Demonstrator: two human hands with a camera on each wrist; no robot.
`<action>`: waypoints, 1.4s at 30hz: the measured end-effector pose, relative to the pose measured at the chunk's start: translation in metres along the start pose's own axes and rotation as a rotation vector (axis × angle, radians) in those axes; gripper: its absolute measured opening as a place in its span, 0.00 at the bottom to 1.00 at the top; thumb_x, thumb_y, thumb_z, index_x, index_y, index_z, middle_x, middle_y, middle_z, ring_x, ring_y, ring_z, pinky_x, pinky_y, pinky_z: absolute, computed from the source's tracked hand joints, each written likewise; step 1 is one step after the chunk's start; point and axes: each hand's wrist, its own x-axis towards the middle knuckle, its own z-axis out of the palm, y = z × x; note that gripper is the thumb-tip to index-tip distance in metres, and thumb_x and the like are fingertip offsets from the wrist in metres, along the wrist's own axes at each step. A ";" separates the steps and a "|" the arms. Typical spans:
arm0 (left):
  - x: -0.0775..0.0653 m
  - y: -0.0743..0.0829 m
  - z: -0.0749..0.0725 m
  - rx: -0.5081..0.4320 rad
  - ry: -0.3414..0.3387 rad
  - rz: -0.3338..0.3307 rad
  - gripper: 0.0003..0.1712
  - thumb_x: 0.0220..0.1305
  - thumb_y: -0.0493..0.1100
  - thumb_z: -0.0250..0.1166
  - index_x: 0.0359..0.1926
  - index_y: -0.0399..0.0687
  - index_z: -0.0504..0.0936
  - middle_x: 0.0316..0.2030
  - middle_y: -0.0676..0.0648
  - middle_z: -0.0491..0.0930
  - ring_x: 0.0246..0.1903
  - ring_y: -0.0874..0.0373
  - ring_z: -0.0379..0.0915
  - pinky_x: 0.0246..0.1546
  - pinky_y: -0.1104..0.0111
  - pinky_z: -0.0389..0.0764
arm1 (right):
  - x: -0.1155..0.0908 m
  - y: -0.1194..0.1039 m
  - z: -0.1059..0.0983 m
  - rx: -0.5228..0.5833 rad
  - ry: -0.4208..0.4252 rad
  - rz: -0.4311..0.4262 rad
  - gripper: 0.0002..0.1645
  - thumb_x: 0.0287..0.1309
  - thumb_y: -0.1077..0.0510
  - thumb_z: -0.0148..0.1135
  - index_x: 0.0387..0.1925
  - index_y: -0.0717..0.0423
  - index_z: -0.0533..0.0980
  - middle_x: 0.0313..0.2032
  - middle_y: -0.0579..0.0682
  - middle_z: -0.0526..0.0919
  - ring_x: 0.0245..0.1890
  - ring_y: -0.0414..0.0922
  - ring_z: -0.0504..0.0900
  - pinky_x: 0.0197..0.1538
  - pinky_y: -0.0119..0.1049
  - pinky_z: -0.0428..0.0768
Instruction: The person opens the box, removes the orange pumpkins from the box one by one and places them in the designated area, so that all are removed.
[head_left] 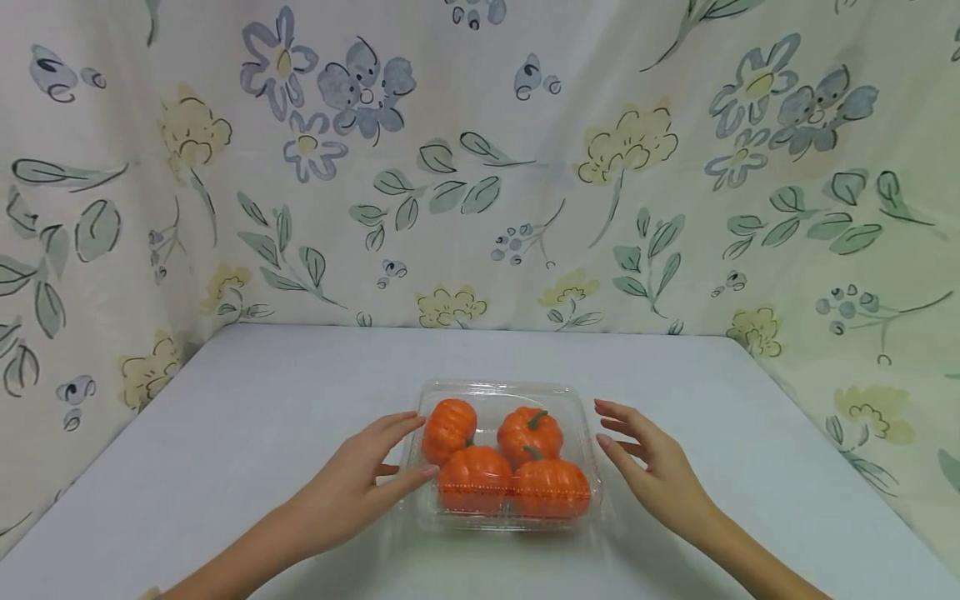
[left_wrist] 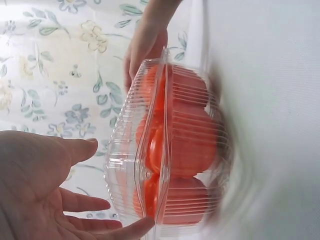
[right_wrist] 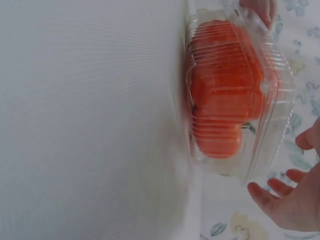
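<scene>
A clear plastic clamshell box (head_left: 487, 387) sits on the table, its lid down over the base in both wrist views. Inside it are several small orange pumpkins (head_left: 474, 479) with green stems. At the box's left side is my left hand (head_left: 348, 487), fingers spread and nearly straight. One of its fingertips overlaps the rim in the left wrist view; whether it touches cannot be told. My right hand (head_left: 660, 475) hovers beside the right side, a small gap from the plastic, fingers loosely bent and holding nothing. The right wrist view also shows the right hand's fingers (right_wrist: 262, 195) apart from the box.
A white table (head_left: 225, 450) spreads out around the box. Behind and along both sides hangs a cream curtain (head_left: 480, 242) with printed flowers and leaves, meeting the table's back edge.
</scene>
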 end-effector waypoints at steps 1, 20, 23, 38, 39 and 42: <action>0.000 0.002 0.002 0.034 0.001 0.002 0.41 0.71 0.60 0.69 0.75 0.43 0.71 0.76 0.38 0.66 0.69 0.35 0.70 0.54 0.52 0.87 | 0.000 0.001 -0.001 0.020 -0.012 0.034 0.24 0.71 0.67 0.63 0.66 0.60 0.76 0.61 0.59 0.83 0.57 0.34 0.83 0.52 0.27 0.85; 0.017 0.028 0.037 0.385 0.033 0.313 0.36 0.74 0.61 0.65 0.69 0.38 0.77 0.72 0.40 0.72 0.76 0.37 0.60 0.75 0.41 0.65 | 0.005 0.027 -0.022 0.529 -0.404 0.495 0.38 0.77 0.63 0.49 0.79 0.71 0.49 0.68 0.71 0.70 0.55 0.42 0.83 0.57 0.35 0.86; 0.020 0.032 0.044 0.395 0.033 0.336 0.38 0.75 0.62 0.64 0.71 0.39 0.76 0.73 0.40 0.71 0.76 0.37 0.61 0.74 0.42 0.67 | 0.005 0.032 -0.023 0.591 -0.440 0.512 0.38 0.78 0.62 0.49 0.80 0.72 0.48 0.65 0.61 0.75 0.55 0.43 0.83 0.57 0.36 0.85; 0.041 0.052 0.083 0.698 -0.007 0.505 0.37 0.76 0.65 0.60 0.70 0.44 0.77 0.69 0.46 0.76 0.71 0.46 0.71 0.72 0.56 0.74 | 0.005 0.054 -0.025 0.865 -0.626 0.598 0.30 0.80 0.60 0.50 0.77 0.61 0.59 0.60 0.49 0.81 0.57 0.44 0.83 0.62 0.37 0.83; 0.041 0.053 0.086 0.721 -0.001 0.512 0.37 0.75 0.66 0.60 0.71 0.45 0.77 0.68 0.46 0.77 0.70 0.47 0.72 0.71 0.57 0.75 | 0.005 0.055 -0.025 0.876 -0.632 0.606 0.29 0.80 0.60 0.50 0.76 0.59 0.61 0.60 0.48 0.81 0.57 0.44 0.83 0.62 0.37 0.83; 0.044 0.057 0.093 0.787 0.035 0.565 0.35 0.74 0.66 0.62 0.68 0.46 0.79 0.64 0.47 0.79 0.66 0.51 0.74 0.69 0.62 0.76 | 0.005 0.058 -0.026 0.903 -0.653 0.623 0.25 0.79 0.61 0.51 0.73 0.51 0.66 0.59 0.48 0.82 0.56 0.43 0.83 0.61 0.36 0.82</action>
